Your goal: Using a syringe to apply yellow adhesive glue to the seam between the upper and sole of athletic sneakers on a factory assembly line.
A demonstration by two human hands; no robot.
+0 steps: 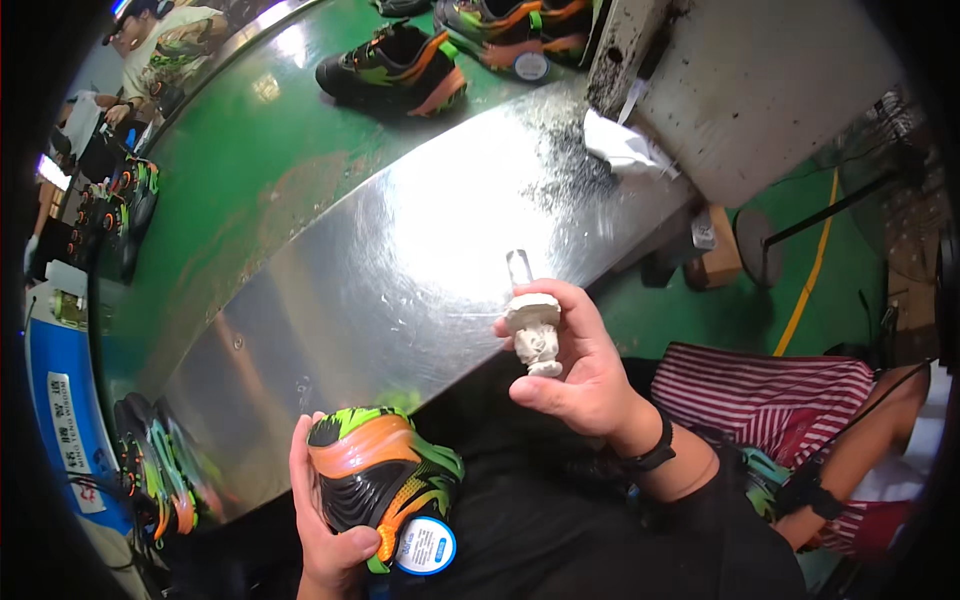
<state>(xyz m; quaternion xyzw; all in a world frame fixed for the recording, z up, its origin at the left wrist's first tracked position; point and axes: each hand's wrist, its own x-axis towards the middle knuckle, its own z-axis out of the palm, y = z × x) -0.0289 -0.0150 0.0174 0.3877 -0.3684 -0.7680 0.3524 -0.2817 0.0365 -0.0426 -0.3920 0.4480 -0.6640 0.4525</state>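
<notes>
The black and orange shoe [375, 480] is in the left hand [330, 545], with thumb and fingers pressing it from two sides. Towards two o'clock from it, the right hand [590, 375] bends its fingers around a lumpy white tool [537, 335], thumb stretched near its lower end. At twelve o'clock lies the metal table [300, 320], then a dark shoe [385, 75].

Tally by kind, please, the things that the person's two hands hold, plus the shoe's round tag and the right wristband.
Sneaker, left hand: 1
Lumpy whitish tool, right hand: 1
Round tag: 1
Black wristband: 1
Total: 4
</notes>
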